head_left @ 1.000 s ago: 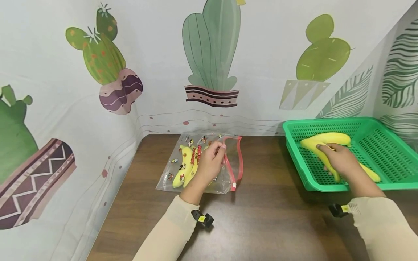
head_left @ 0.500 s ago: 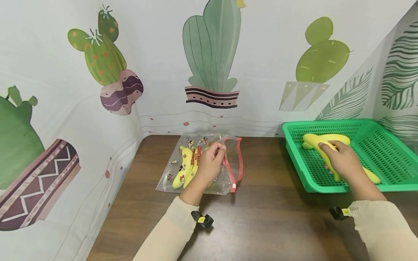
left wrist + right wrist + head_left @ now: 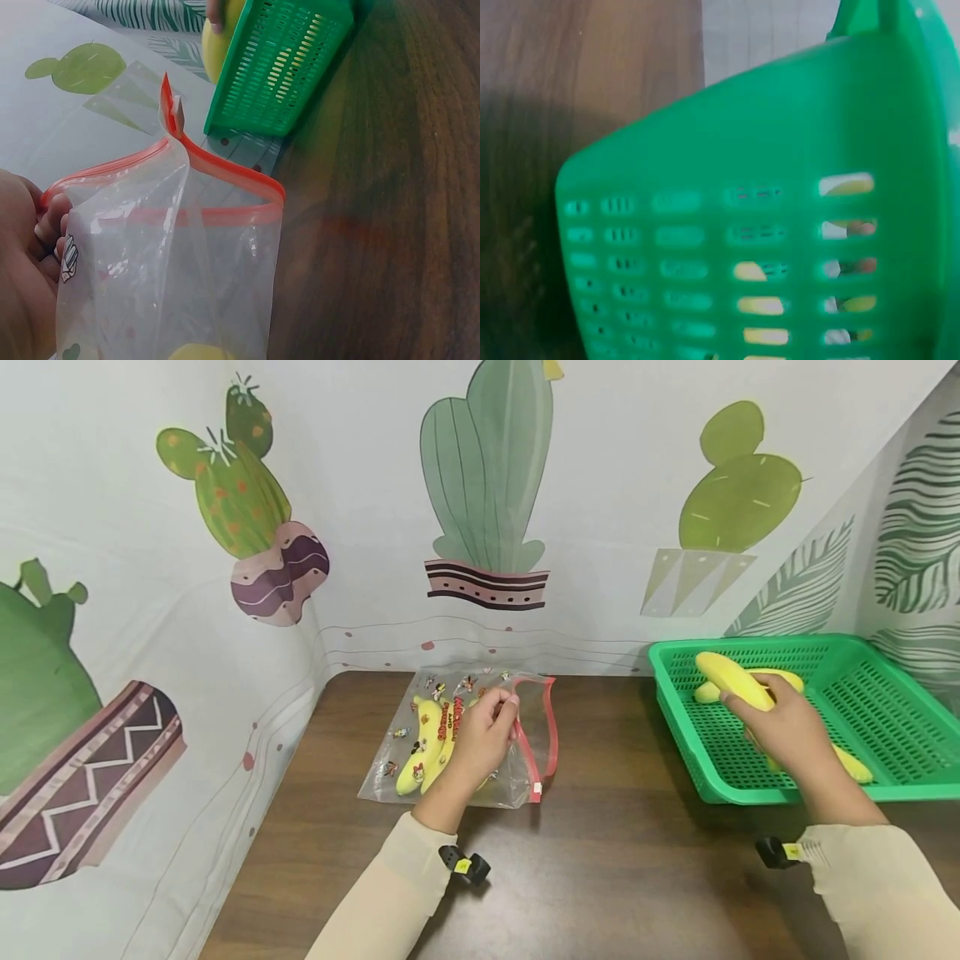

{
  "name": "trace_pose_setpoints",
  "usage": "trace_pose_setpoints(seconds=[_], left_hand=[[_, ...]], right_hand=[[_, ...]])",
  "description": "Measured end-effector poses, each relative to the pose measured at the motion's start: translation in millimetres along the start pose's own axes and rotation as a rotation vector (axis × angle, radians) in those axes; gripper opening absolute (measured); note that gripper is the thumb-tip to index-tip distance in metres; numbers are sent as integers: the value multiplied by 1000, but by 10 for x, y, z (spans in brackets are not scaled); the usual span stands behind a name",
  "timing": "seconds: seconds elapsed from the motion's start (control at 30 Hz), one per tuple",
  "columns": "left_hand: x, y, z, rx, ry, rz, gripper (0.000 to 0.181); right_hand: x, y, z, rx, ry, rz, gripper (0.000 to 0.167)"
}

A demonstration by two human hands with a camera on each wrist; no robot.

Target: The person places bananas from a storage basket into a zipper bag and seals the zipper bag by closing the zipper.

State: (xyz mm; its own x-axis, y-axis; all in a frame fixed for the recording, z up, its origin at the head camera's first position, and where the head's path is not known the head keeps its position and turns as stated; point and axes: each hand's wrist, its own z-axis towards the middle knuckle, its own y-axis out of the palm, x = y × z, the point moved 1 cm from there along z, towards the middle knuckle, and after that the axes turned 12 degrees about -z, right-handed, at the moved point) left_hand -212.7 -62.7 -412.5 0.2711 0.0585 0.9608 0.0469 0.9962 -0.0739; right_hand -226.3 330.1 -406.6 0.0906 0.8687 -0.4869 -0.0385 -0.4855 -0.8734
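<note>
A clear zip bag [image 3: 384, 768] with a red edge lies on the table, bananas [image 3: 430, 727] inside it. My left hand [image 3: 480, 739] pinches the bag's rim near its mouth; in the left wrist view the red-edged mouth [image 3: 238, 178] gapes apart beside the fingers of my left hand [image 3: 26, 262]. Over the green basket [image 3: 678, 735], my right hand [image 3: 791, 727] grips a yellow banana [image 3: 731, 677], its far end tilted up. Other bananas [image 3: 855, 766] lie in the basket under and behind that hand. The right wrist view shows mostly the basket's side [image 3: 705, 142].
The brown wooden table [image 3: 600, 860] stretches between bag and basket and toward the front. Behind stands a white cloth backdrop [image 3: 360, 527] printed with cacti, meeting the table's back edge. The basket's right part [image 3: 892, 718] shows its bare slotted floor.
The banana in my right hand has swung and risen, its near end lifting off the basket floor. My left hand and the bag have stayed in place.
</note>
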Motion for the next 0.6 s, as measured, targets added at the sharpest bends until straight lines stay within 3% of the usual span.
trace_pose_setpoints(seconds=[0.6], left_hand=[[37,-14,-3,-5,-11,-15,22]], right_hand=[[-430,-35,-155,225,-144,-104,67]])
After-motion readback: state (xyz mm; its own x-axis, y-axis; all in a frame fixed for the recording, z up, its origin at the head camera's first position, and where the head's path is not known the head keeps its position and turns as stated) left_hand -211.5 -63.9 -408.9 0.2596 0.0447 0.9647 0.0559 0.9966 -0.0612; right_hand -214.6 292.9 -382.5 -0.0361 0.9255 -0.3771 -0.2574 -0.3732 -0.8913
